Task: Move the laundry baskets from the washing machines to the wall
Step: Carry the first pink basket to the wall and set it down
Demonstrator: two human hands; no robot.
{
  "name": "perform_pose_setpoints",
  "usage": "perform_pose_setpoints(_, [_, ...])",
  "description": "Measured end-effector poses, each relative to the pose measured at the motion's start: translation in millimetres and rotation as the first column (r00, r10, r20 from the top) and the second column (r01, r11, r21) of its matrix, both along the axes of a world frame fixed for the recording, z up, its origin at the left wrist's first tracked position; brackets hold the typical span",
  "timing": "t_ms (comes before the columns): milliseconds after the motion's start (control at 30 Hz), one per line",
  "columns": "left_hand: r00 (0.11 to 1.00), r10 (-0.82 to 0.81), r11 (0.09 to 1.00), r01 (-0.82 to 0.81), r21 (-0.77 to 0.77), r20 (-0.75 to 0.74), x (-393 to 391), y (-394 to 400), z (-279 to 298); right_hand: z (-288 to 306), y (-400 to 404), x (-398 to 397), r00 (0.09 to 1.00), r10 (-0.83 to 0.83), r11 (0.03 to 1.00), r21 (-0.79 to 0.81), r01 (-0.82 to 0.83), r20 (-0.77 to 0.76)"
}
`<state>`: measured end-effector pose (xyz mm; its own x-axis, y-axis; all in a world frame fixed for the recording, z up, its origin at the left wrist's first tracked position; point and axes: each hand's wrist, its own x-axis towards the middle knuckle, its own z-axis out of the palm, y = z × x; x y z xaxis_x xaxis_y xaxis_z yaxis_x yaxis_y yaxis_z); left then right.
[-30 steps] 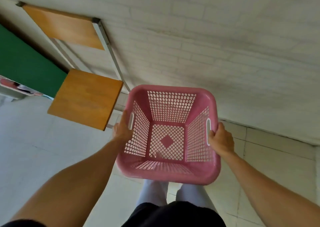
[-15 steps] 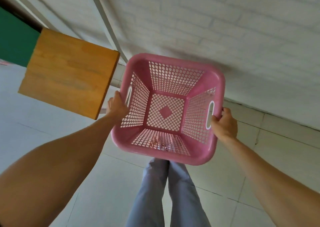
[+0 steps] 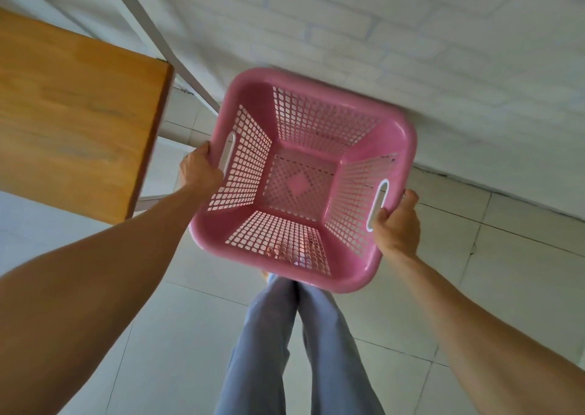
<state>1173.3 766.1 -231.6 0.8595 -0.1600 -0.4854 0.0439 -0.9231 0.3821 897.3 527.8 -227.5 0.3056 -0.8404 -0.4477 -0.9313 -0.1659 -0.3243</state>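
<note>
Head view: pink laundry basket (image 3: 304, 177) gripped by left hand (image 3: 199, 169) and right hand (image 3: 397, 224) on opposite handles, far rim nearly touching brick wall (image 3: 411, 50).

pale tiled floor (image 3: 177, 345) bears the chair's metal leg (image 3: 151, 198).

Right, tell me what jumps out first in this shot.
The pink basket dominates the middle, empty, held by its side handles: left hand on one, right hand on the other. Its far rim sits close to the white brick wall ahead. A wooden seat fills the left side above the pale tiled floor.
</note>
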Motion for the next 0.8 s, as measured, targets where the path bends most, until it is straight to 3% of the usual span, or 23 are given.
perform_pose_setpoints(267, [0.995, -0.081, 0.996, 0.083, 0.024, -0.06, -8, -4, 13, 8, -4, -8, 0.998, -0.035, 0.995, 0.095, 0.039, -0.044])
perform_pose_setpoints(467, [0.988, -0.144, 0.989, 0.143, -0.026, -0.052, -37, -12, 59, 48, 0, -9, 0.998, 0.003, 0.992, 0.125, 0.004, -0.055])
perform_pose_setpoints(700, [0.93, -0.323, 0.939, 0.292, -0.179, -0.175, -118, -37, 145, 145, 32, -29, 0.998, -0.045, 0.992, 0.122, 0.039, 0.049])
perform_pose_setpoints(800, [0.854, -0.491, 0.865, 0.455, -0.213, -0.169, -149, -49, 187, 185, 50, -51, 0.992, -0.108, 0.988, 0.116, 0.1, 0.066])
